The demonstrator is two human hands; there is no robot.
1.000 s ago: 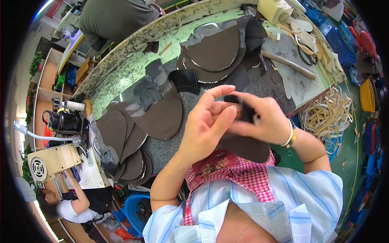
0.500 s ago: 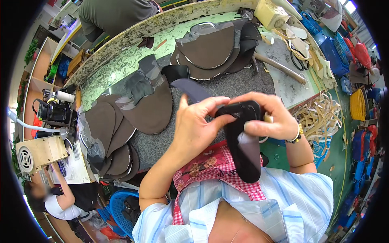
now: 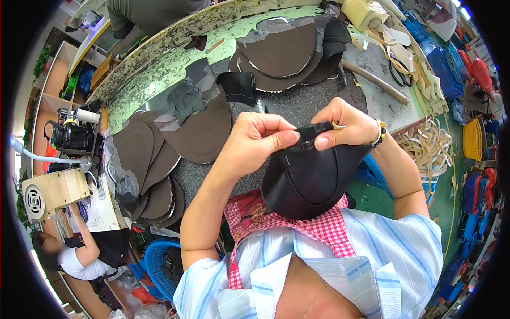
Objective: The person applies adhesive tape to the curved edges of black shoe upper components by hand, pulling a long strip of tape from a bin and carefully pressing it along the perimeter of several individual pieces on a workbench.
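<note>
A black leather-like piece (image 3: 313,183) with a rounded lower end and a curved seam hangs in front of my apron. Its narrow upper edge is pinched between the thumb and fingers of my left hand (image 3: 257,142). Close beside it, my right hand (image 3: 351,123) grips the same edge, thumb in front. A small beige bit (image 3: 337,126) shows at my right fingertips. Just beyond my hands, a short black piece (image 3: 237,87) lies on the grey mat (image 3: 204,183). Brown half-round panels (image 3: 281,50) with grey and black edging lie overlapped at the far side, and more brown panels (image 3: 135,146) at the left.
A wooden-handled tool (image 3: 374,81) lies at the right, near beige strips (image 3: 398,58) and a yellowish block (image 3: 364,13). Tangled strips (image 3: 422,149) hang beyond my right forearm. A machine (image 3: 56,194) and another person (image 3: 79,260) are at the left, near a blue basket (image 3: 159,268).
The black piece has turned from narrow and edge-on to its broad face, with the seam showing. My hands now pinch along its upper edge. The view has shifted slightly.
</note>
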